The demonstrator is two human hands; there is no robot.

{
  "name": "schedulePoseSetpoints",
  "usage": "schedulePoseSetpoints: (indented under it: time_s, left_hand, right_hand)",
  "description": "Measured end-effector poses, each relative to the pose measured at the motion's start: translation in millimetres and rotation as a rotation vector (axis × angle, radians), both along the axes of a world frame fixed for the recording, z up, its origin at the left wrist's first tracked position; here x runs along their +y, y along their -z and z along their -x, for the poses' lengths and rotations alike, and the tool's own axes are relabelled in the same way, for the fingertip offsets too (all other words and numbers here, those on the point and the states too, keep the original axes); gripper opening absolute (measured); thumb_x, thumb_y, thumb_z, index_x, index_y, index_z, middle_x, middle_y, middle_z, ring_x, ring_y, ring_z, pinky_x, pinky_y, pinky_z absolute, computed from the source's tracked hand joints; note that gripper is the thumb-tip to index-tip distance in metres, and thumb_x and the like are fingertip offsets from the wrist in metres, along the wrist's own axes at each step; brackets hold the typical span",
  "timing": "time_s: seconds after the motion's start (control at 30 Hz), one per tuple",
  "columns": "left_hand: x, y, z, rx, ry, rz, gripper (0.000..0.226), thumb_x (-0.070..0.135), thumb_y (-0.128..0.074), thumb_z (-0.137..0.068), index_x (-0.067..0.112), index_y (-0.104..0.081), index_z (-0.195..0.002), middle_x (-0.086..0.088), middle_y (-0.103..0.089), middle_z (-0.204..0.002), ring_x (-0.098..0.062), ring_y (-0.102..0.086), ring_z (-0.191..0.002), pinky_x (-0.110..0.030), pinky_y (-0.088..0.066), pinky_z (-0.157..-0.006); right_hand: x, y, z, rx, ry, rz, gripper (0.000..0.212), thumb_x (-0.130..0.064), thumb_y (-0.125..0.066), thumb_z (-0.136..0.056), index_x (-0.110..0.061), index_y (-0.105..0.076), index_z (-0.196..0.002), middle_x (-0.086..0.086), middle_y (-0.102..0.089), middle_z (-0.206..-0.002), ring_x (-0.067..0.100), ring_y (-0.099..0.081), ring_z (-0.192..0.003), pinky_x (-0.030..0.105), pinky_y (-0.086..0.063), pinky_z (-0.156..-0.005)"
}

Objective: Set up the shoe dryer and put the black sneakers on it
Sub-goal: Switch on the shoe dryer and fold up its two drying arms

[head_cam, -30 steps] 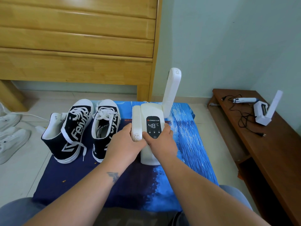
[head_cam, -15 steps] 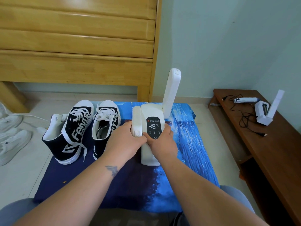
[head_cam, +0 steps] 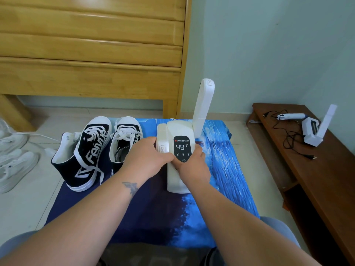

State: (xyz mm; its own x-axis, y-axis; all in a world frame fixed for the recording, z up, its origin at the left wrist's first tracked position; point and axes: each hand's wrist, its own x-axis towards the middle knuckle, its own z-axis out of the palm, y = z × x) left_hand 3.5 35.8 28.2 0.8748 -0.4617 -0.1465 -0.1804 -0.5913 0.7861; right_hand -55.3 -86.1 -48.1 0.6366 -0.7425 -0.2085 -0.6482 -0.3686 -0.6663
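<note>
A white shoe dryer [head_cam: 177, 181] stands on a blue mat [head_cam: 226, 169], its black panel reading 48 °C. Its right arm [head_cam: 203, 106] is raised upright; its left arm [head_cam: 162, 139] lies folded along the body. My left hand [head_cam: 146, 160] grips the folded left arm. My right hand [head_cam: 194, 166] holds the dryer body below the panel, thumb by the power button. Two black high-top sneakers [head_cam: 84, 154] [head_cam: 124, 143] with white laces stand on the mat, just left of my left hand.
A wooden bed frame [head_cam: 92, 54] rises behind the mat. White sneakers [head_cam: 13, 166] lie on the floor at left. A brown bench [head_cam: 317, 169] at right carries a second white dryer [head_cam: 315, 131], a white tool [head_cam: 292, 116] and a black cord.
My left hand has crept slightly up the folded left arm. The dryer, the raised arm and the sneakers have kept their places.
</note>
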Motion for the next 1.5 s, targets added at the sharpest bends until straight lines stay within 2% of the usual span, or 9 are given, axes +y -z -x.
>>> schedulePoseSetpoints:
  time_s: [0.27, 0.43, 0.53, 0.77, 1.03, 1.13, 1.27, 1.37, 1.5]
  left_hand:
    - [1, 3, 1, -0.043, 0.014, 0.044, 0.023, 0.028, -0.070, -0.069, 0.022, -0.065, -0.090, 0.003, -0.069, -0.082, -0.016, -0.065, -0.079, -0.038, -0.052, -0.069]
    - [8, 21, 6, -0.097, 0.043, 0.107, 0.060, 0.027, -0.077, -0.069, 0.042, -0.047, -0.118, 0.028, -0.058, -0.086, 0.015, -0.056, -0.077, -0.005, -0.037, -0.061]
    - [9, 38, 6, -0.136, 0.038, 0.109, 0.089, 0.018, -0.077, -0.072, 0.025, -0.029, -0.146, 0.022, -0.053, -0.104, 0.001, -0.056, -0.094, -0.016, -0.037, -0.082]
    - [7, 66, -2, -0.157, 0.022, 0.139, 0.100, 0.010, -0.076, -0.075, 0.024, -0.013, -0.152, -0.003, -0.041, -0.136, -0.019, -0.051, -0.119, -0.042, -0.043, -0.103]
    - [-11, 68, -26, -0.101, 0.026, 0.275, 0.093, 0.022, -0.074, -0.077, 0.030, -0.017, -0.149, -0.006, -0.050, -0.126, -0.013, -0.052, -0.115, -0.032, -0.040, -0.104]
    - [-16, 66, -29, -0.112, 0.067, 0.360, 0.078, 0.013, -0.069, -0.077, 0.053, -0.032, -0.132, -0.004, -0.054, -0.118, 0.004, -0.057, -0.098, -0.010, -0.042, -0.088]
    - [-20, 64, -36, -0.151, 0.149, 0.373, 0.051, -0.003, -0.063, -0.081, 0.013, -0.049, -0.127, -0.009, -0.055, -0.121, -0.016, -0.057, -0.107, -0.027, -0.045, -0.096]
    - [-20, 64, -37, -0.223, 0.162, 0.366, 0.046, -0.011, -0.062, -0.080, 0.008, -0.052, -0.122, 0.017, -0.050, -0.115, 0.021, -0.045, -0.106, 0.001, -0.031, -0.088]
    - [-18, 67, -39, -0.233, 0.147, 0.310, 0.059, -0.009, -0.065, -0.077, 0.009, -0.049, -0.130, 0.026, -0.044, -0.111, 0.021, -0.043, -0.100, 0.006, -0.026, -0.082]
  right_hand:
    - [1, 0, 1, -0.009, 0.004, -0.008, 0.097, -0.068, -0.064, -0.075, -0.020, -0.022, -0.148, 0.002, -0.045, -0.137, 0.031, -0.056, -0.118, 0.042, -0.045, -0.084]
    - [1, 1, 0, -0.006, 0.009, 0.012, 0.095, -0.066, -0.065, -0.075, -0.021, -0.023, -0.147, 0.003, -0.046, -0.136, 0.031, -0.057, -0.117, 0.040, -0.042, -0.080]
    - [1, 0, -1, -0.001, 0.011, 0.032, 0.093, -0.066, -0.065, -0.075, -0.020, -0.024, -0.145, 0.004, -0.047, -0.135, 0.032, -0.058, -0.116, 0.043, -0.047, -0.086]
    - [-5, -1, -1, -0.002, -0.016, -0.054, 0.096, -0.063, -0.066, -0.077, -0.021, -0.017, -0.149, 0.005, -0.043, -0.138, 0.032, -0.056, -0.119, 0.044, -0.045, -0.088]
    - [-22, -10, -26, 0.104, -0.058, 0.040, 0.090, -0.068, -0.050, -0.085, -0.031, -0.004, -0.153, 0.008, -0.030, -0.153, 0.036, -0.054, -0.123, 0.045, -0.041, -0.090]
    - [-29, -12, -41, 0.085, -0.104, 0.027, 0.082, -0.063, -0.048, -0.088, -0.035, -0.007, -0.152, 0.010, -0.032, -0.149, 0.035, -0.053, -0.121, 0.043, -0.042, -0.085]
    - [-36, -7, -51, 0.105, -0.173, -0.035, 0.082, -0.061, -0.048, -0.089, -0.037, -0.004, -0.154, 0.013, -0.029, -0.149, 0.036, -0.049, -0.123, 0.040, -0.038, -0.079]
    - [-39, -5, -53, 0.118, -0.197, -0.064, 0.083, -0.060, -0.049, -0.090, -0.038, -0.002, -0.154, 0.016, -0.025, -0.152, 0.037, -0.050, -0.121, 0.037, -0.036, -0.078]
    - [-39, -6, -54, 0.121, -0.206, -0.090, 0.083, -0.058, -0.049, -0.091, -0.038, 0.000, -0.154, 0.015, -0.021, -0.154, 0.037, -0.051, -0.118, 0.036, -0.036, -0.078]
